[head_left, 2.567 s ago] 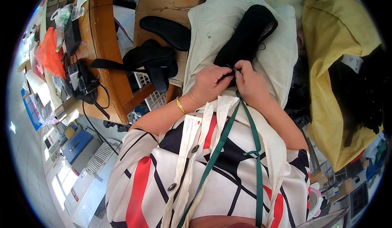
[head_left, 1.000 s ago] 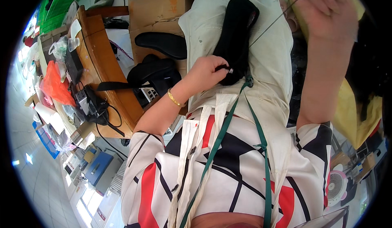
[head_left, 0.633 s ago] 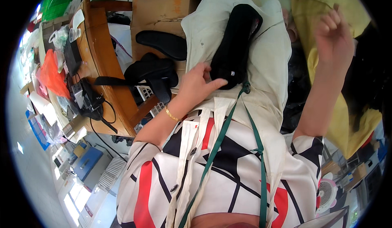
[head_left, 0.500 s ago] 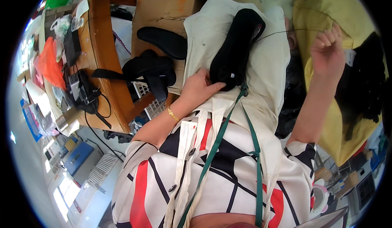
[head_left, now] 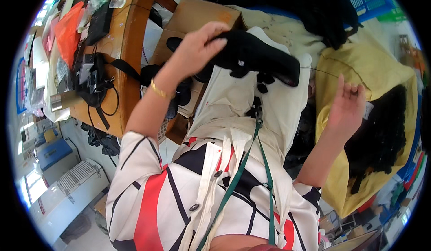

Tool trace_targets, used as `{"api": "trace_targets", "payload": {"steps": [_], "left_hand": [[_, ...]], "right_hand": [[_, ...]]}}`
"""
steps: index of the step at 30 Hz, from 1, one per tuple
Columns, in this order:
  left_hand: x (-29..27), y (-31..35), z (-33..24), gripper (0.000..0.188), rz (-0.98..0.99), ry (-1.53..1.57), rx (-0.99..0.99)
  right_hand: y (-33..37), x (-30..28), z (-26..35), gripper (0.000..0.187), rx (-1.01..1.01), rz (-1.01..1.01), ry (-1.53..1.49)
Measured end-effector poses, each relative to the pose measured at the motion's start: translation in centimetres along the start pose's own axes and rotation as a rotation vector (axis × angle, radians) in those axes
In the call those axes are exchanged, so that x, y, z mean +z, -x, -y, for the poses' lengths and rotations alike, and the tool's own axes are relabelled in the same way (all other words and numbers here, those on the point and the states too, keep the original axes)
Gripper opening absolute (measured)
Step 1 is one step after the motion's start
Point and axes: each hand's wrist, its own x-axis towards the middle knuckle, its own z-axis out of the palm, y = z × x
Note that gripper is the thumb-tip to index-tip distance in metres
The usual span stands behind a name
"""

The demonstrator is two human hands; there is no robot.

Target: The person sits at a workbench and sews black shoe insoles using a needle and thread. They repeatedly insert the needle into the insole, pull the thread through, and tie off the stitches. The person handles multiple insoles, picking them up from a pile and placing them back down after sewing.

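Note:
My left hand (head_left: 197,48) grips one end of a black cloth shoe (head_left: 265,57), raised over the pale apron (head_left: 215,93) on my lap. The shoe lies crosswise, with its opening end toward the right. From that end a thin dark thread (head_left: 318,70) runs taut to my right hand (head_left: 348,105). Its fingers are curled in at the thread's end; whether a needle is there is too small to make out. Below the shoe, a green lanyard (head_left: 240,161) ends in a metal clip, with small dark pieces beyond it.
On the left stands a wooden table (head_left: 121,39) with a black corded device (head_left: 92,80) and an orange bag (head_left: 69,33). A cardboard box (head_left: 197,17) with black shoe parts (head_left: 184,91) sits beside it. To the right is a yellow sack (head_left: 336,161) holding black items (head_left: 381,134).
My left hand has lifted the shoe off the lap and turned it from lengthwise to crosswise. My right hand is lower, the thread still stretched toward it. The view has shifted.

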Motion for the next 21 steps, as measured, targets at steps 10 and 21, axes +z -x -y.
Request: {"api": "trace_targets", "payload": {"steps": [10, 21], "left_hand": [[4.6, -7.2, 7.7, 0.022, 0.322, -0.16, 0.025], [4.9, 0.7, 3.7, 0.02, 0.038, -0.096, -0.116]], "right_hand": [[2.1, -2.3, -6.3, 0.015, -0.064, -0.223, 0.55], [2.3, 1.0, -13.5, 0.027, 0.188, 0.252, 0.949]]}}
